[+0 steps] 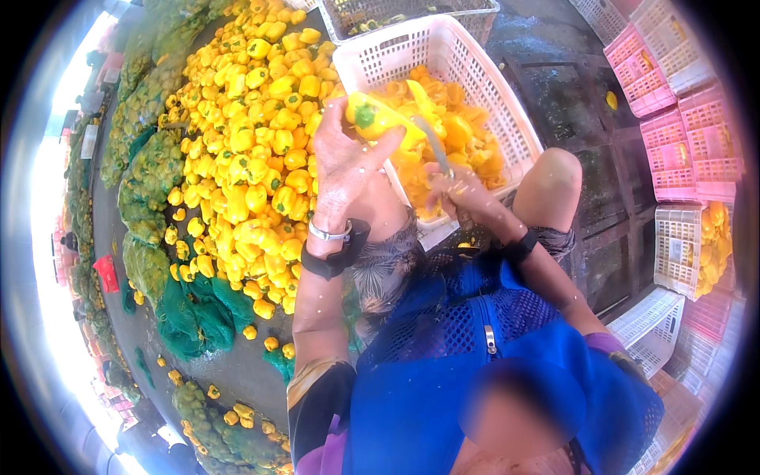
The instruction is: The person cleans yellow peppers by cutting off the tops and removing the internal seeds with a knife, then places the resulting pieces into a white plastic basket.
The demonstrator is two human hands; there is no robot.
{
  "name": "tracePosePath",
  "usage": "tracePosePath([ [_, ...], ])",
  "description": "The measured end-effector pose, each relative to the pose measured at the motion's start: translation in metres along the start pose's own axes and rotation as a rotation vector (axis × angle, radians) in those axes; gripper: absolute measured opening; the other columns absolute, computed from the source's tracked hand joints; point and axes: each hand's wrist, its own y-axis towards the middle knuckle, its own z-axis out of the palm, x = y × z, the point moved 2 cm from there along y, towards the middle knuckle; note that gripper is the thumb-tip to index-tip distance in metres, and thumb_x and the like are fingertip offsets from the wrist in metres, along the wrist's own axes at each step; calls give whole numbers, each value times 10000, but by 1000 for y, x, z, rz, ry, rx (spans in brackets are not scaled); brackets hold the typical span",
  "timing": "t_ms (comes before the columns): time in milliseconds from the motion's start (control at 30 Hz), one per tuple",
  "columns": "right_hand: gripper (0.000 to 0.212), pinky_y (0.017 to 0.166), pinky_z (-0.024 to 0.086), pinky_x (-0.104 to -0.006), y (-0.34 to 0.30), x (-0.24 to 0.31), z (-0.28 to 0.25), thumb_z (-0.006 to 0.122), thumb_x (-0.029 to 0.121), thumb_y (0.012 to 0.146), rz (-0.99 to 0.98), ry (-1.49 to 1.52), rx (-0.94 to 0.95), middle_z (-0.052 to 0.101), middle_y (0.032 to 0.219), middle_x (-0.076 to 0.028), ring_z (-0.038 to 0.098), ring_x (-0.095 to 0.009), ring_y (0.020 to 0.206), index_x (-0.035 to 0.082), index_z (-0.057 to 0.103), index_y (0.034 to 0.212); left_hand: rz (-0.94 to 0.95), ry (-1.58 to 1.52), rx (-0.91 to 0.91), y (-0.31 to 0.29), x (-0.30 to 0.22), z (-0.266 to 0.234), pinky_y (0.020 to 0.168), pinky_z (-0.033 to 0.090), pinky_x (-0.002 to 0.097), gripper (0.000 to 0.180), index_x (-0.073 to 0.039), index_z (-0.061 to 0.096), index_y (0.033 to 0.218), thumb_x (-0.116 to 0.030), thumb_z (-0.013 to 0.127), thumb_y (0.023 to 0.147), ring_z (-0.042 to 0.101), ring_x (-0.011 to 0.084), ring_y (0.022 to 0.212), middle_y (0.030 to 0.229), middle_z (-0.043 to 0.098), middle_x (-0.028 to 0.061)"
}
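My left hand is closed round a yellow bell pepper, its green stem end facing up and left. In my right hand is a knife, its blade pointing up and left, close to the pepper's right side. Whether the blade touches the pepper, I cannot tell. Both hands are over the near left part of a white plastic crate between my knees. Cut yellow pepper pieces fill much of that crate.
A big heap of whole yellow peppers lies left of the crate. Green mesh sacks line the heap's far side, and loose green netting lies nearer. Another crate stands beyond mine. Stacked pink and white crates line the right.
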Motion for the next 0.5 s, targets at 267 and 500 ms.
tracePosePath([
  [267,302,379,357,-177,3,33,7,640,307,878,-150,395,-66,574,667,-23,475,-68,409,77,529,1039,-22,-277,147,-27,22,29,844,497,274,615,25,476,1239,-49,778,708,600,146,968,1073,610,70],
  [500,444,441,383,-191,-28,66,28,647,189,865,-266,-119,-473,574,680,-6,496,-52,500,-18,530,1240,-483,249,71,-46,14,18,593,467,210,386,-27,663,1053,-318,704,803,604,72,637,774,675,18],
])
